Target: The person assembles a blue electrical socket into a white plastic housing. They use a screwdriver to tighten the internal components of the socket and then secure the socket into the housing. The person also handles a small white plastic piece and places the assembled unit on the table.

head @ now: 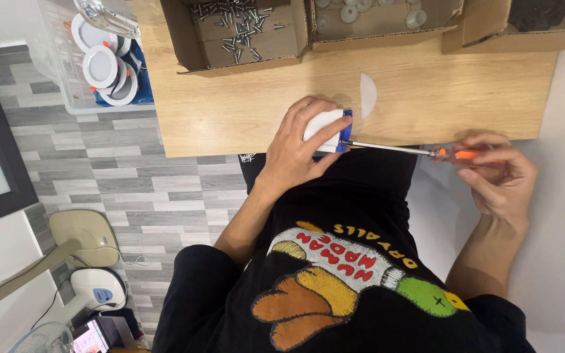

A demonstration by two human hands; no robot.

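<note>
My left hand (301,140) grips a small white box-shaped part with a blue end (325,128) at the near edge of the wooden table (243,104). My right hand (498,171) holds a screwdriver (426,151) by its clear orange handle. The metal shaft runs left and its tip meets the blue end of the white part. A thin translucent half-round cover (367,95) lies flat on the table just beyond the part.
Open cardboard boxes stand along the table's far side: one with several loose screws (238,26), one with white round pieces (374,14), one with something dark (531,16). A clear bin of round white fittings (102,62) sits on the grey plank floor at left.
</note>
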